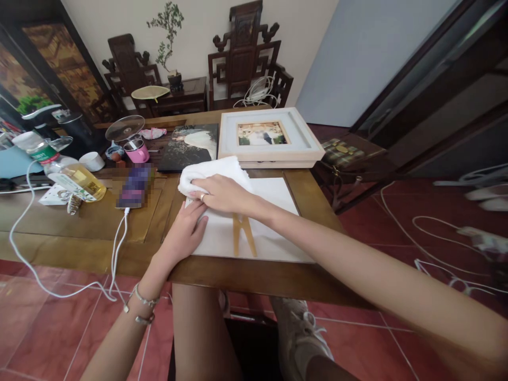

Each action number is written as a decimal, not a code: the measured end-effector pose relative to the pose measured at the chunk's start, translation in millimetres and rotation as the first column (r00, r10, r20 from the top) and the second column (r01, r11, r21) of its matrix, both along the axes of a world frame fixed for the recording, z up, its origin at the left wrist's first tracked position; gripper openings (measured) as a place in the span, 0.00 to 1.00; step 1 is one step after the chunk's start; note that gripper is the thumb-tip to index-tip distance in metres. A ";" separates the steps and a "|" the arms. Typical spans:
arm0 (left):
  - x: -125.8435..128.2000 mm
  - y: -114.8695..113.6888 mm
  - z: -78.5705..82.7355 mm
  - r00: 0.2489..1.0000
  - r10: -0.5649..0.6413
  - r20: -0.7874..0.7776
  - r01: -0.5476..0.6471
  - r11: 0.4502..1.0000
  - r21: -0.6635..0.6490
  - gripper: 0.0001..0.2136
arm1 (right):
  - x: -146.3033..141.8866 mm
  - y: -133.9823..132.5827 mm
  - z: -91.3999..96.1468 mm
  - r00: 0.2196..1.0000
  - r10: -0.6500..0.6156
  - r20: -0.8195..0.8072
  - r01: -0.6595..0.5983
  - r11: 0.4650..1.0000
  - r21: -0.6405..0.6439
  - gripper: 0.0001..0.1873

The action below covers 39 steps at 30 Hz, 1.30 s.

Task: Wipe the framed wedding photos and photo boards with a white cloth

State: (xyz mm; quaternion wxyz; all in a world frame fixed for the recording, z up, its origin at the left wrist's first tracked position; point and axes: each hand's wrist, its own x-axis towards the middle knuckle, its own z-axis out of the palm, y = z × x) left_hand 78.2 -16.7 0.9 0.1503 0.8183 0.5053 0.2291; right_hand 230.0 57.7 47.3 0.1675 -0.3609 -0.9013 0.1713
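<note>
Right hand (222, 191) is gripping a bunched-up white cloth (216, 170) on the far left corner of a white board (216, 236); left hand (186, 231) just lies flat along the board's left edge.

White cloth (222, 168), white panel (214, 236) with yellow-tan strips (236, 238), pink mug (137, 153), brown table (246, 276), dark checked bag (352, 159), red floor tiles (35, 333)

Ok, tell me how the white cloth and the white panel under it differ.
The white cloth is thickly folded, while the white panel lies flat. The panel spans more area than the folded cloth. The panel bears a tan two-pronged piece; the cloth looks plain. Both are white.
</note>
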 end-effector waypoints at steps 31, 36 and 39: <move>-1.8 0.1 -3.4 0.999 0.030 -0.015 -0.031 0.999 -0.026 0.21 | 150.8 -113.8 -16.4 0.987 -0.134 0.084 0.133 0.991 0.011 0.19; -2.2 0.5 -3.7 1.000 0.029 -0.006 -0.029 0.999 -0.031 0.21 | 147.2 -33.2 -31.7 0.972 -0.236 0.007 0.237 0.971 -0.039 0.22; -1.8 0.6 -3.1 1.000 0.027 0.002 -0.027 0.999 -0.031 0.20 | 138.2 -8.8 -27.5 0.959 -0.282 -0.030 0.281 0.959 -0.035 0.19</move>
